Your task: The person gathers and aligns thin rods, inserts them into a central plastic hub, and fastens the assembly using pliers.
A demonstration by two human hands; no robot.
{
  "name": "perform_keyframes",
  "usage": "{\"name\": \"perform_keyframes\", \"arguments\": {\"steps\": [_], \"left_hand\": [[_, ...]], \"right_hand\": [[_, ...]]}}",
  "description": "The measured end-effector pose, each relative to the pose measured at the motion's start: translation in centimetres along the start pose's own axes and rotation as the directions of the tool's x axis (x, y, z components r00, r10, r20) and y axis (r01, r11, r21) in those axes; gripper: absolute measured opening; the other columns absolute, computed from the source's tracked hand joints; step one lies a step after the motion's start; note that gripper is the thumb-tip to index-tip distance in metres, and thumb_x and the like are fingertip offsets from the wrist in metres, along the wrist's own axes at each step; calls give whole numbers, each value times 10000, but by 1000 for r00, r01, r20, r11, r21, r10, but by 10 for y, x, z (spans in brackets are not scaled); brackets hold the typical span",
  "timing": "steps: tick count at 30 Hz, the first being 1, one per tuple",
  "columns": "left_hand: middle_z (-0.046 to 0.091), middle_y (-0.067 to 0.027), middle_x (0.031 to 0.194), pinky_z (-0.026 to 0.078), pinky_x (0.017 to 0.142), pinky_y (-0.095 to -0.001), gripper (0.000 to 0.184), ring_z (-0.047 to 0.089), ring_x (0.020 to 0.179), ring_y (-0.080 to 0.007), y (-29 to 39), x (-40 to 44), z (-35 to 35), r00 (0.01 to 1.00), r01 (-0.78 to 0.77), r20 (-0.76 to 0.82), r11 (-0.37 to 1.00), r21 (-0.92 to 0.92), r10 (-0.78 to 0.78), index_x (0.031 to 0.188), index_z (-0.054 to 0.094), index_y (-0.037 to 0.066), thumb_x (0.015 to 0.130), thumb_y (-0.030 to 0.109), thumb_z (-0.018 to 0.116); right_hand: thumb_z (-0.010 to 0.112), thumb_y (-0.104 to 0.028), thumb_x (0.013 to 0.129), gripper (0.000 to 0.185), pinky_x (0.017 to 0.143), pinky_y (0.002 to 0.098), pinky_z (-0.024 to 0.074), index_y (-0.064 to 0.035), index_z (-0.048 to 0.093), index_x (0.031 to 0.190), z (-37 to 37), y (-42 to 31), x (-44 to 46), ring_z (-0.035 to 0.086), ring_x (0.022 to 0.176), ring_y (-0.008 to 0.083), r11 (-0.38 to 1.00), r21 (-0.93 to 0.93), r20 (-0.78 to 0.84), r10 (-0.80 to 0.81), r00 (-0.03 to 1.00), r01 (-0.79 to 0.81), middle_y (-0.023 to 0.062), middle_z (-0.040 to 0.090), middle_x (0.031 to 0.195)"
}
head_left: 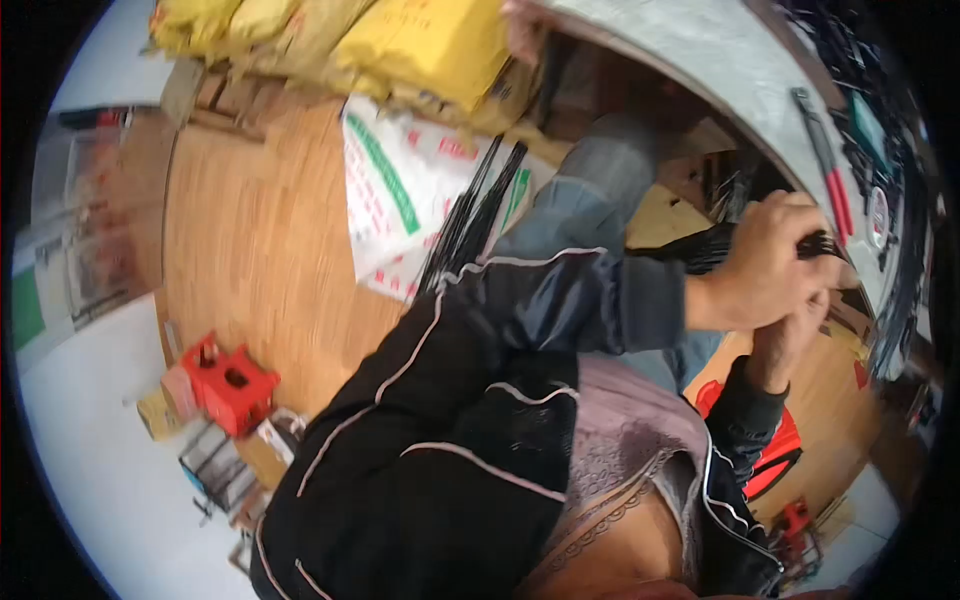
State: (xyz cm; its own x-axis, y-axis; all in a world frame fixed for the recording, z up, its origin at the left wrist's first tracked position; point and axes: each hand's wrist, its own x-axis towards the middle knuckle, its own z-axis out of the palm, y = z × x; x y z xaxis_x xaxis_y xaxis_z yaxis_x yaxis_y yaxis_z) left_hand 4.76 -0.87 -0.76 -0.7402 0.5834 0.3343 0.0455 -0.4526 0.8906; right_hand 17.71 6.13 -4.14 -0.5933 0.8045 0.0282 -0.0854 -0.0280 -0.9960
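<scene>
My left hand (757, 262) is closed around a bundle of thin black strips (700, 247). Their dark ends poke out past its fingers, near the table edge, and the rest trails back over my lap. Close against it, my right hand (797, 325) has its fingers curled in by the strip ends. It is slightly blurred, and whatever it pinches is hidden. More long black strips (470, 225) lie in a loose bunch beside my leg, on a white printed sack (385, 195).
A light-topped table (700, 50) runs along the upper right, bearing red-handled pliers or cutters (828, 165) and dark strips. Yellow sacks (425, 50) are piled at the top. Red plastic stools (230, 380) stand on the wooden floor at lower left, near boxes.
</scene>
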Motion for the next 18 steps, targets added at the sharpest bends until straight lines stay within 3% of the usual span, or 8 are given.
{"name": "perform_keyframes", "arguments": {"steps": [3,5,7,9,15,18], "left_hand": [[536,-110,777,435,710,-332,202,541,758,-228,2,8,-2,984,41,172,998,40,-47,799,583,9,766,156,717],[558,-58,830,438,735,-275,175,540,803,-152,2,15,-9,954,54,292,996,77,-74,893,583,17,832,144,686],[569,-9,887,438,745,-226,173,534,826,-102,2,24,-14,899,257,361,966,21,-247,961,577,25,896,171,645],[569,11,911,438,712,-202,182,540,792,-79,5,42,-19,899,295,349,954,-42,-263,988,575,37,931,205,616],[585,3,805,426,588,-212,254,548,674,-64,-12,147,-29,938,83,318,981,174,-136,980,599,38,923,284,626],[598,6,751,431,552,-216,214,548,623,-60,-27,208,-34,969,-85,244,895,437,-27,939,625,14,900,224,634]], "right_hand": [[640,-56,819,220,726,234,475,8,618,1028,4,-6,4,591,850,109,997,13,17,75,997,-75,34,633,947],[658,-59,811,134,695,220,458,-16,651,938,14,-6,11,578,795,78,999,-31,-16,12,1000,-13,2,641,882],[669,-59,812,80,686,223,459,-20,658,880,28,-26,16,572,757,65,999,5,25,37,999,-37,-10,647,848],[681,-56,810,68,687,220,460,-17,659,860,27,-34,23,574,739,65,997,28,84,74,994,-77,-8,651,811],[691,-81,815,89,697,231,467,-7,647,835,10,-34,36,578,740,72,992,77,89,93,992,-99,0,642,790],[691,-81,815,91,698,234,466,-5,640,821,3,-31,39,577,742,78,990,91,71,98,993,-104,3,635,786]]}}
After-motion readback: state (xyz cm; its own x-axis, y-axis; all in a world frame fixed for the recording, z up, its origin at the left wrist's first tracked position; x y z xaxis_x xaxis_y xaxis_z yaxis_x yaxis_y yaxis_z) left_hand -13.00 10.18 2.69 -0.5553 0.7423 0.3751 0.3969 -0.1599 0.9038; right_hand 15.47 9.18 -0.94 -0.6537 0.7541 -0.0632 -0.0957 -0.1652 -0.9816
